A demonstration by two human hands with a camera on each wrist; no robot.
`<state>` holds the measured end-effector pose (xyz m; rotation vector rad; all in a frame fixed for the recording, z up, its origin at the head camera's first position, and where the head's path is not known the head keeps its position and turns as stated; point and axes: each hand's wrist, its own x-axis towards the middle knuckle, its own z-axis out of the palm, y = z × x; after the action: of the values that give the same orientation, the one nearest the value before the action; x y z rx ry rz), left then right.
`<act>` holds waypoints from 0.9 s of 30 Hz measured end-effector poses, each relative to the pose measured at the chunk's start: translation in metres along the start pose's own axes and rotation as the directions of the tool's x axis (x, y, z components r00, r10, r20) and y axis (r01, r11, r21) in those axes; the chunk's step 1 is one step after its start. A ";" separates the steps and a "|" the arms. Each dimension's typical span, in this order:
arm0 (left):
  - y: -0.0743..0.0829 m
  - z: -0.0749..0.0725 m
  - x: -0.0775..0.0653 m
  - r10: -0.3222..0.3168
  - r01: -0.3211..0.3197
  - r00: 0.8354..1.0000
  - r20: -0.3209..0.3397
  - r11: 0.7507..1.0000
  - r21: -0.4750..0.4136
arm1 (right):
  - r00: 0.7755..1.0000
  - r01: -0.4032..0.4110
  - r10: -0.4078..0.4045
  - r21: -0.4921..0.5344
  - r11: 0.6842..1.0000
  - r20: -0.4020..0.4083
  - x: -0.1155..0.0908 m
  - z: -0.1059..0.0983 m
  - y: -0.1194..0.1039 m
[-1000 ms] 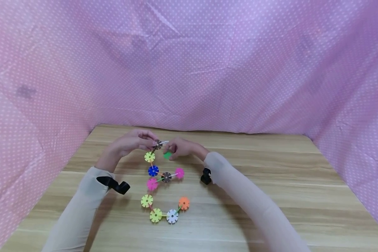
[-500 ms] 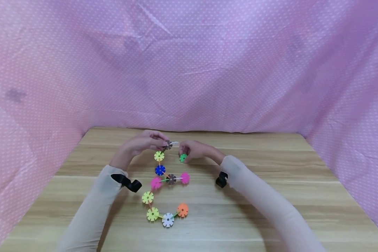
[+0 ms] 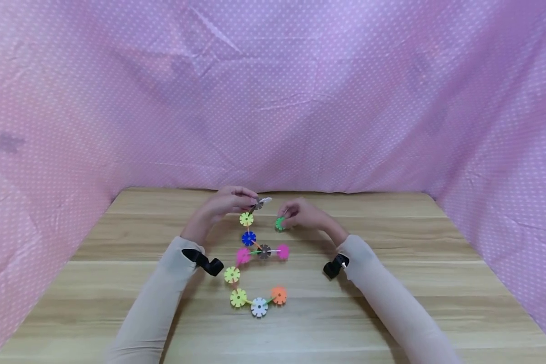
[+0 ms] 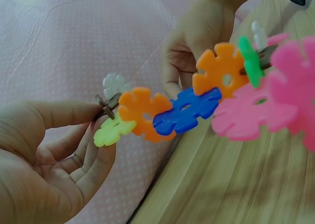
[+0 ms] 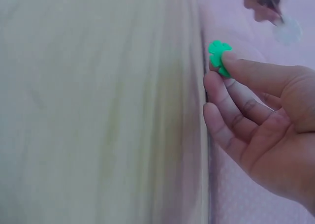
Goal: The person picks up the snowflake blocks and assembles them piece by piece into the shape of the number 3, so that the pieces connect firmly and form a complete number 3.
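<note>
My left hand [image 3: 227,203] pinches a brown notched disc [image 4: 105,105] between thumb and finger, at the far end of a linked chain of plastic snowflake discs. A white disc [image 3: 266,200] is slotted onto that brown one, pointing right. Below it the chain continues through a yellow disc [image 3: 243,218], a blue disc [image 3: 245,239] and a pink disc [image 3: 243,255]. A short branch ends in another pink disc [image 3: 284,252]. To the right, my right hand [image 3: 307,215] pinches a loose green disc [image 5: 216,54] by thumb and fingertips, apart from the white disc.
The chain's near end curves through two yellow discs, a white disc [image 3: 255,309] and an orange disc [image 3: 276,292]. Everything is over a wooden table [image 3: 391,253]. A pink dotted curtain [image 3: 300,126] hangs along the back edge and both sides.
My left hand and the chain have shifted rightward over the table. My right hand, still pinching the green disc, has moved right, away from the white disc, leaving a wider gap.
</note>
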<state>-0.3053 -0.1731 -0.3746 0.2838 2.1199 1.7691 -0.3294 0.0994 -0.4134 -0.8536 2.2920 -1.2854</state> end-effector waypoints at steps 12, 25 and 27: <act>0.000 0.018 0.011 -0.015 0.005 0.993 -0.118 0.996 -0.087 | 0.961 0.016 0.077 0.333 0.943 -0.265 -0.018 -0.017 -0.005; -0.004 0.021 0.007 -0.028 0.017 0.990 -0.142 0.997 -0.079 | 0.938 0.030 0.112 0.398 0.917 -0.328 -0.023 -0.011 -0.018; -0.004 0.021 0.006 -0.018 0.007 0.990 -0.137 0.997 -0.080 | 0.936 0.041 0.113 0.422 0.906 -0.333 -0.023 -0.009 -0.020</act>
<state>-0.3018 -0.1524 -0.3825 0.1299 2.1324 1.9104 -0.3112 0.1127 -0.3907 -0.4528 2.1226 -1.9549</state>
